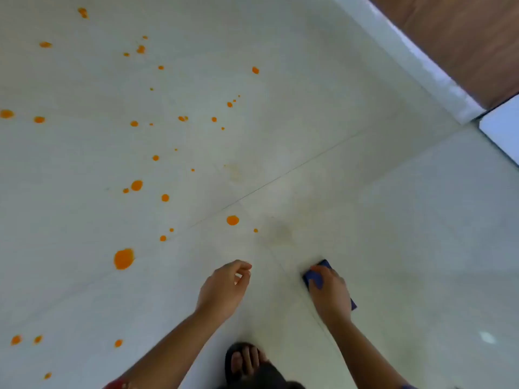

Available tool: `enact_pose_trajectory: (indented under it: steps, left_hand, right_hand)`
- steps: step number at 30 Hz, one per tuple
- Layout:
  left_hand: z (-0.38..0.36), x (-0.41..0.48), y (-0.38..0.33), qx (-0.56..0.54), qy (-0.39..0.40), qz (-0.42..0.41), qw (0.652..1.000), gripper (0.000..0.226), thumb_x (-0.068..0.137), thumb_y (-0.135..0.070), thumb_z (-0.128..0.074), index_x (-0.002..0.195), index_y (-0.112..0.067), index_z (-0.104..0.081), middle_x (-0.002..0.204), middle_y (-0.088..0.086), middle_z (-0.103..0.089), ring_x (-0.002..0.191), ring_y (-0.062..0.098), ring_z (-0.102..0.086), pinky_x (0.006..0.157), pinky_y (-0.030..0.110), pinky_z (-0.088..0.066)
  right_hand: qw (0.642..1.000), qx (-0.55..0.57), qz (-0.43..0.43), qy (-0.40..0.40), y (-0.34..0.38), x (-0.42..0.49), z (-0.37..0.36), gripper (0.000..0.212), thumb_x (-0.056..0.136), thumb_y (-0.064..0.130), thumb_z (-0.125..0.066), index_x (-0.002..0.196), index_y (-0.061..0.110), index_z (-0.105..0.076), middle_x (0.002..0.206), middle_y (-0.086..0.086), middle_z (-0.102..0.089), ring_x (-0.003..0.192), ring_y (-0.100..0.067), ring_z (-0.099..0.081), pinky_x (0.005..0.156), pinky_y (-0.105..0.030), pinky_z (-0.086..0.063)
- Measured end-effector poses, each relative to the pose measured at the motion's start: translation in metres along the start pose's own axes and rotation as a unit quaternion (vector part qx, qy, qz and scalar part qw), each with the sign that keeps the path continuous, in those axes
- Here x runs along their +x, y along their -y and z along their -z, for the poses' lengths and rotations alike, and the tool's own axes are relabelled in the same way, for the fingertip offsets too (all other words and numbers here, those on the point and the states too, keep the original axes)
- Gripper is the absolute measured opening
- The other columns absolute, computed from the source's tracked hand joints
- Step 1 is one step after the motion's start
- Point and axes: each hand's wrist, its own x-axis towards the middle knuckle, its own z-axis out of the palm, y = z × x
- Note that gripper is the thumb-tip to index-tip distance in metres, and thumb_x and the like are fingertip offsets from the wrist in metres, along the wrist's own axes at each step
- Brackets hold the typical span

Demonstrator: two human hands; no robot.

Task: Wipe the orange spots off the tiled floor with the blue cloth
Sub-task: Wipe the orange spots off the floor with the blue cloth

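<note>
My right hand (330, 293) presses a folded blue cloth (311, 277) flat on the pale tiled floor (393, 220), low and right of centre. My left hand (224, 287) hovers beside it with fingers loosely curled and nothing in it. Several orange spots lie scattered over the left half of the floor. The nearest are a round spot (232, 220) and a large blotch (123, 258). Faint brownish smears (280, 234) mark the floor just beyond the cloth.
A white skirting strip (415, 60) and a brown wall (463, 37) run across the top right corner. A white panel edge (502, 130) sits at the far right. My foot in a dark sandal (244, 360) stands at the bottom centre.
</note>
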Motion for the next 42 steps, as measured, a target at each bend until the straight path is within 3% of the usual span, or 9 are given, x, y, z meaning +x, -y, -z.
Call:
enact_pose_trajectory:
  steps: [4, 8, 14, 19, 22, 26, 30, 38, 42]
  left_hand:
    - [-0.025, 0.027, 0.019, -0.022, 0.025, 0.019, 0.999, 0.017, 0.094, -0.038, -0.051, 0.108, -0.038, -0.061, 0.103, -0.023, -0.064, 0.093, -0.003, -0.059, 0.078, 0.022, -0.048]
    - [-0.024, 0.040, 0.032, -0.036, 0.012, 0.018, 0.999, 0.016, 0.093, -0.039, -0.053, 0.106, -0.039, -0.062, 0.102, -0.021, -0.065, 0.094, -0.002, -0.059, 0.076, 0.020, -0.046]
    - [-0.003, 0.051, 0.041, -0.086, -0.021, 0.036, 0.995, 0.015, 0.091, -0.033, -0.055, 0.101, -0.038, -0.065, 0.102, -0.015, -0.068, 0.097, 0.007, -0.062, 0.088, 0.030, -0.049]
    - [0.023, 0.037, 0.042, -0.077, 0.042, 0.019, 0.996, 0.013, 0.092, -0.026, -0.056, 0.098, -0.034, -0.064, 0.105, -0.008, -0.069, 0.098, 0.013, -0.063, 0.088, 0.031, -0.048]
    - [0.056, 0.020, 0.042, -0.057, 0.076, 0.011, 0.995, 0.014, 0.092, -0.026, -0.057, 0.100, -0.035, -0.065, 0.107, -0.010, -0.068, 0.095, 0.016, -0.065, 0.084, 0.033, -0.050]
    - [0.107, -0.010, 0.034, -0.101, -0.003, -0.013, 0.995, 0.032, 0.095, -0.024, -0.056, 0.126, -0.032, -0.056, 0.127, -0.016, -0.056, 0.115, 0.004, -0.054, 0.091, 0.016, -0.040]
    - [0.136, -0.038, 0.029, -0.175, -0.040, -0.013, 0.984, 0.049, 0.099, -0.038, -0.045, 0.145, -0.040, -0.031, 0.138, -0.025, -0.038, 0.129, -0.007, -0.035, 0.100, 0.015, -0.027]
    - [0.157, -0.071, 0.053, -0.426, -0.099, 0.009, 0.899, 0.034, 0.097, -0.043, -0.043, 0.128, -0.032, -0.054, 0.121, -0.005, -0.067, 0.111, 0.009, -0.063, 0.100, 0.032, -0.046]
    - [0.155, -0.074, 0.078, -0.486, -0.149, 0.071, 0.858, 0.032, 0.099, -0.043, -0.041, 0.116, -0.026, -0.062, 0.111, -0.003, -0.071, 0.108, 0.014, -0.065, 0.101, 0.038, -0.046]
  right_hand:
    - [0.986, -0.160, -0.022, 0.039, -0.033, 0.020, -0.043, 0.080, 0.087, 0.040, -0.057, 0.152, 0.027, -0.012, 0.160, -0.002, -0.010, 0.145, -0.028, -0.014, 0.115, -0.043, -0.022]
    - [0.988, -0.155, -0.007, 0.021, -0.043, 0.036, -0.076, 0.077, 0.095, 0.040, -0.048, 0.154, 0.028, 0.000, 0.162, -0.006, 0.006, 0.148, -0.032, 0.000, 0.119, -0.048, -0.019]
    - [0.986, -0.149, 0.043, -0.065, -0.036, 0.044, -0.084, 0.050, 0.096, 0.010, -0.049, 0.142, 0.023, -0.038, 0.157, -0.007, -0.023, 0.131, -0.032, -0.032, 0.103, -0.040, -0.040]
    - [0.981, 0.164, 0.080, -0.066, 0.032, 0.039, -0.060, 0.049, 0.092, 0.008, -0.049, 0.136, 0.028, -0.049, 0.124, 0.003, -0.059, 0.110, -0.021, -0.055, 0.088, -0.031, -0.045]
    - [0.931, 0.364, 0.034, -0.012, 0.090, 0.026, -0.050, 0.050, 0.088, 0.000, -0.046, 0.130, 0.027, -0.052, 0.108, 0.001, -0.063, 0.083, -0.014, -0.061, 0.068, -0.025, -0.047]
    - [0.798, 0.562, 0.011, 0.216, 0.161, 0.004, -0.045, 0.034, 0.093, -0.003, -0.048, 0.121, 0.011, -0.061, 0.116, -0.010, -0.068, 0.101, -0.021, -0.066, 0.087, -0.032, -0.053]
    - [0.758, 0.558, 0.047, 0.335, 0.232, -0.038, -0.034, 0.021, 0.093, 0.007, -0.059, 0.113, 0.008, -0.065, 0.105, -0.011, -0.072, 0.097, -0.022, -0.069, 0.082, -0.032, -0.055]
    - [0.746, 0.486, 0.140, 0.433, 0.291, -0.088, -0.041, 0.017, 0.092, 0.013, -0.061, 0.104, 0.010, -0.072, 0.102, -0.010, -0.074, 0.097, -0.020, -0.070, 0.087, -0.034, -0.055]
    - [0.789, 0.420, 0.226, 0.388, 0.293, -0.090, -0.057, 0.014, 0.092, 0.013, -0.061, 0.099, 0.014, -0.073, 0.096, -0.008, -0.074, 0.091, -0.019, -0.070, 0.077, -0.032, -0.056]
